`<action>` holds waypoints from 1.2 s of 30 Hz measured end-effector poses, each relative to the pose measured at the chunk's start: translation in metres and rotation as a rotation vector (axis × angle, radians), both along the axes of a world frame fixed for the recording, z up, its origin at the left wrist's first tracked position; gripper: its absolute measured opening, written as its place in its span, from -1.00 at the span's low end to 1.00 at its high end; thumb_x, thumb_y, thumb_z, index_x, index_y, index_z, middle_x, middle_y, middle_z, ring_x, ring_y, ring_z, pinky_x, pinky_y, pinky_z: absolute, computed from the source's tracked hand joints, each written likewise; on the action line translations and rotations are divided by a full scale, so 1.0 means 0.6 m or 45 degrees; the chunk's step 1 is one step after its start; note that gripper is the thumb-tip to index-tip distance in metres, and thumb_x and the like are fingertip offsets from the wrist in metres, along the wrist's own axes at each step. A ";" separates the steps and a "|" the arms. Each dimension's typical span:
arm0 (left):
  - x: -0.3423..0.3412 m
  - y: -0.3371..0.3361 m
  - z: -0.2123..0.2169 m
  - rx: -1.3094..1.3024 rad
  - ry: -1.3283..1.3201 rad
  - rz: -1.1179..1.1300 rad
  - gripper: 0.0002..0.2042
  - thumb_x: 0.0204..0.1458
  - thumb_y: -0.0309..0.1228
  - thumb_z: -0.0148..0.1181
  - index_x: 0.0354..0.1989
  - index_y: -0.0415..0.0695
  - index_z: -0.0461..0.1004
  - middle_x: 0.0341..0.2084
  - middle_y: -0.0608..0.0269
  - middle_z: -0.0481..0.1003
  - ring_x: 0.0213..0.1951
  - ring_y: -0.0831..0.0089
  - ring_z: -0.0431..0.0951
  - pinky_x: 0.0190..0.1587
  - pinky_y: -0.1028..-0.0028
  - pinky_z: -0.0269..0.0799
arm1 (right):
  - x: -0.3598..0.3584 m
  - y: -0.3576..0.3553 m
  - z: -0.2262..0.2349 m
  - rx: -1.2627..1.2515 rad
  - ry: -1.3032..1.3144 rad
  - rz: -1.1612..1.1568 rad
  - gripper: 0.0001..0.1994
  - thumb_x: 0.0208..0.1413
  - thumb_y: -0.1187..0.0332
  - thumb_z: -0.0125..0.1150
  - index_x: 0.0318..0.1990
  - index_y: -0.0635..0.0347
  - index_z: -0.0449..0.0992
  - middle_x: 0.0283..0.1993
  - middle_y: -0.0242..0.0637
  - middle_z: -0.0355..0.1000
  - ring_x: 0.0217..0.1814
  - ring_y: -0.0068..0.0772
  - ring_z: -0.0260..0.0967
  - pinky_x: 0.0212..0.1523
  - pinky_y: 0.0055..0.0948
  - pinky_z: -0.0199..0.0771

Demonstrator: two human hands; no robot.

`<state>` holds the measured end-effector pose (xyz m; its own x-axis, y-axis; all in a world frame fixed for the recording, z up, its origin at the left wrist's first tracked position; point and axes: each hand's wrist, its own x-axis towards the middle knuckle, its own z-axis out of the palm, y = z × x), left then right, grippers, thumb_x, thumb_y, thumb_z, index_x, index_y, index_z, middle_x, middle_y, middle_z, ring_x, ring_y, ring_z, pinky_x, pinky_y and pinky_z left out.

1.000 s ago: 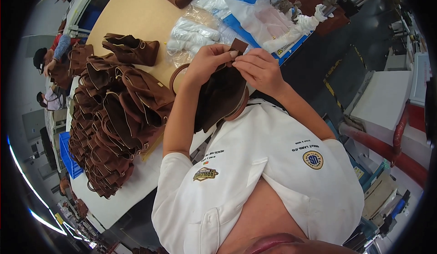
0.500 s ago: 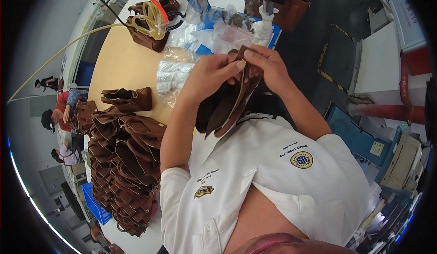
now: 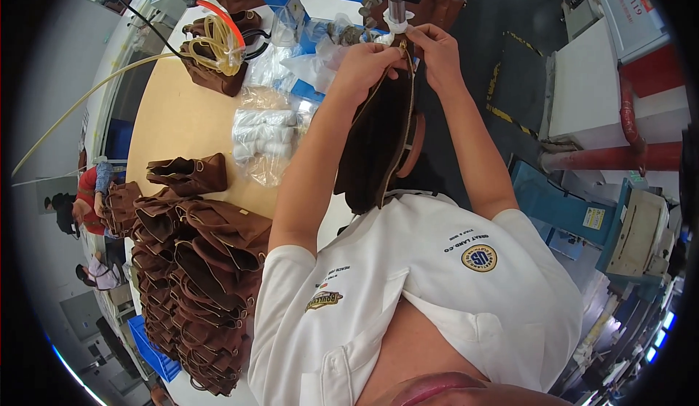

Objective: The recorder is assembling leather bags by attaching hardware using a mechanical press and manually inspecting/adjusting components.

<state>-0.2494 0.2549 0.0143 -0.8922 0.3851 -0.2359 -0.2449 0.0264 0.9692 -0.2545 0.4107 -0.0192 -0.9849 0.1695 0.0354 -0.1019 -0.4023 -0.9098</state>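
A brown handbag (image 3: pixel 373 140) hangs with its zip-edged mouth gaping and its dark lining in view; one handle curves along its right side. Both my hands grip its far end. My left hand (image 3: pixel 368 69) is closed on the left edge beside the zip end. On the other side, my right hand (image 3: pixel 438 50) pinches the tip of the bag with thumb and fingers. That tip is just under the white-wrapped head (image 3: pixel 397 18) of a press; whether they touch, I cannot tell.
Many brown bags (image 3: pixel 196 282) are heaped at the left, over a blue crate (image 3: pixel 153 349). Clear plastic packs of white pieces (image 3: pixel 266 133) lie on the round tan table (image 3: pixel 171 118). A coiled yellow hose (image 3: pixel 222 45) rests on another bag. A person in red (image 3: pixel 89 198) is at far left.
Both hands have carried the bag's end away from me, up to the press head. The bag now hangs straighter and its mouth is wider.
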 end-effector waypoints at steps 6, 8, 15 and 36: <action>-0.014 0.001 -0.013 0.175 -0.038 0.085 -0.81 0.04 -0.40 0.14 -0.31 -0.31 0.52 -0.40 0.18 0.56 -0.42 0.53 0.48 -0.33 0.60 0.36 | -0.017 -0.014 0.013 0.063 -0.038 -0.057 -0.96 -0.01 0.47 0.25 -0.43 0.21 0.53 -0.52 -0.53 0.36 -0.53 -0.73 0.18 -0.47 -0.67 0.18; -0.017 0.006 -0.013 0.229 -0.057 0.117 -0.81 0.04 -0.42 0.13 -0.30 -0.32 0.52 -0.40 0.16 0.56 -0.41 0.51 0.49 -0.33 0.59 0.37 | -0.029 -0.016 0.009 0.056 -0.058 -0.073 -0.97 -0.01 0.49 0.24 -0.43 0.21 0.52 -0.52 -0.52 0.36 -0.53 -0.72 0.19 -0.48 -0.66 0.19; -0.017 0.013 -0.026 0.327 -0.066 0.206 -0.81 0.03 -0.45 0.13 -0.30 -0.35 0.52 -0.39 0.14 0.57 -0.41 0.49 0.52 -0.35 0.58 0.40 | -0.045 -0.009 -0.007 -0.048 -0.105 -0.046 -0.91 0.01 0.47 0.18 -0.50 0.21 0.49 -0.57 -0.43 0.39 -0.63 -0.64 0.25 -0.69 -0.58 0.17; -0.011 0.023 -0.032 0.406 -0.013 0.158 -0.81 0.03 -0.45 0.14 -0.34 -0.37 0.52 -0.42 0.16 0.56 -0.41 0.46 0.54 -0.38 0.56 0.42 | -0.029 0.001 -0.012 -0.184 -0.200 -0.028 -0.97 0.02 0.45 0.18 -0.41 0.17 0.47 -0.53 -0.45 0.33 -0.56 -0.59 0.23 -0.59 -0.57 0.16</action>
